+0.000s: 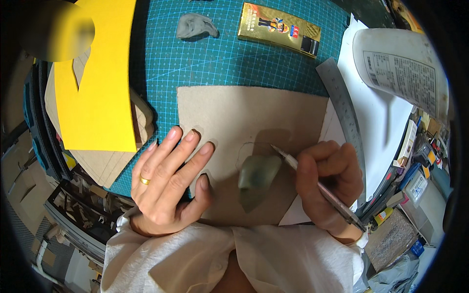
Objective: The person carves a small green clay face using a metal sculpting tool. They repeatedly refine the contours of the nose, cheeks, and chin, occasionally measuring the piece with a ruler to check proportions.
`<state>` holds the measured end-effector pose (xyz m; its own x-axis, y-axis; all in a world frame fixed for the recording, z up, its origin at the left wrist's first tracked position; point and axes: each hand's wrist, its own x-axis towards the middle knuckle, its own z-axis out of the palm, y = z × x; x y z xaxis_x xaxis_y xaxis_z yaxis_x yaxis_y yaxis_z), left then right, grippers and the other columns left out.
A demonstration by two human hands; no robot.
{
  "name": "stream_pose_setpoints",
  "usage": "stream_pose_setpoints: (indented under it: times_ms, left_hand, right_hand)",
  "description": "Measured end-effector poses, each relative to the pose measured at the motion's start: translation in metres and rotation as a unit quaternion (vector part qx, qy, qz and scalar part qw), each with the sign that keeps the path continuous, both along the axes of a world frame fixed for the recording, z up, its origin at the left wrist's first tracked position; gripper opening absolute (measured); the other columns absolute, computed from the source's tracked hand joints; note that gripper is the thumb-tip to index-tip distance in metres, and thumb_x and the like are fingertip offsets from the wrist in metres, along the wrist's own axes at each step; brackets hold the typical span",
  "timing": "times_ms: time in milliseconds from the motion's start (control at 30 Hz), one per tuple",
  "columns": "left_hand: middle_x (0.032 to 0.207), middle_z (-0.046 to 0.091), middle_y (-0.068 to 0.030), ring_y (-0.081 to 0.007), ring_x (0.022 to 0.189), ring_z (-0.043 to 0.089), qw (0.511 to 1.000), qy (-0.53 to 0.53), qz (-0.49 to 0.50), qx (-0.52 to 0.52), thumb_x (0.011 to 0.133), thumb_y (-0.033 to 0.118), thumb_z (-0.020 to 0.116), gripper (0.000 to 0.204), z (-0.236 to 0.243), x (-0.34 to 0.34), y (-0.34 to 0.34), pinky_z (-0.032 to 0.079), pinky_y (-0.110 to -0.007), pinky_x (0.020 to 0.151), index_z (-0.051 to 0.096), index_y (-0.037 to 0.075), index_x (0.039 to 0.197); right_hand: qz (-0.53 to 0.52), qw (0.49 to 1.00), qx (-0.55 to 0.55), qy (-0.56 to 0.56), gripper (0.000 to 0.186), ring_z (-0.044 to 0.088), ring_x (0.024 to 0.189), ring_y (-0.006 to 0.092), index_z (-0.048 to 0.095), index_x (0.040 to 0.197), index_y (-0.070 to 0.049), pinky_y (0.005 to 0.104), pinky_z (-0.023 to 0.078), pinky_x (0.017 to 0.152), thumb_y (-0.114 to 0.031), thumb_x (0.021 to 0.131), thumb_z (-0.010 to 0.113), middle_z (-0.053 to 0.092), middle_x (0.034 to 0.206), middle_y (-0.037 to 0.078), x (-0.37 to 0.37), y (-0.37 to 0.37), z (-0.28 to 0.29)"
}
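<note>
My right hand (pixel 332 180) grips a slim mechanical pencil (pixel 322 190), its tip touching the brown cardboard sheet (pixel 210 112) at the end of a thin curved pencil line. My left hand (pixel 171 180), with a gold ring on one finger, lies flat with fingers stretched over the sheet's left edge. Between the hands is a blurred, greenish translucent piece (pixel 259 178); whether it rests on the cardboard or hangs above it I cannot tell.
A green gridded cutting mat (pixel 195 63) lies beneath, bearing a grey lump (pixel 195 27) and a gold box (pixel 278 29). A steel ruler (pixel 344 102) and white bottle (pixel 400 68) are at right. Yellow sheet (pixel 100 107) covers cardboard pieces at left.
</note>
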<state>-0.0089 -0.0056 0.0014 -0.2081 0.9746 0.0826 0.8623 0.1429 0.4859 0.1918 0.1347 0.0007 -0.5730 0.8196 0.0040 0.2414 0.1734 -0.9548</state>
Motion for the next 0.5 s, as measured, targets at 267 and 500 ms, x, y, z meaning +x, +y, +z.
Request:
stream_pose_setpoints:
  times_ms: [267, 500]
  left_hand:
    - [0.121, 0.070, -0.0099, -0.0254, 0.125, 0.060, 1.000, 0.001, 0.009, 0.014, 0.073, 0.007, 0.066, 0.044, -0.0032, 0.0023, -0.0004, 0.038, -0.038, 0.108, 0.075, 0.009, 0.115]
    - [0.120, 0.071, -0.0101, -0.0255, 0.124, 0.060, 1.000, 0.003, 0.012, 0.023, 0.074, 0.008, 0.066, 0.042, -0.0044, 0.0030, -0.0004, 0.038, -0.037, 0.107, 0.075, 0.009, 0.114]
  right_hand:
    - [0.001, 1.000, 0.013, 0.005, 0.027, 0.055, 0.050, 0.0069, 0.050, 0.074, -0.004, 0.0205, 0.038, 0.044, 0.007, 0.081, 0.073, 0.067, 0.073, 0.012, 0.0011, 0.0002, -0.0019]
    - [0.001, 1.000, 0.014, 0.019, 0.026, 0.056, 0.049, 0.0075, 0.050, 0.074, -0.005, 0.0209, 0.038, 0.042, 0.006, 0.082, 0.072, 0.066, 0.071, 0.012, 0.0010, 0.0003, -0.0044]
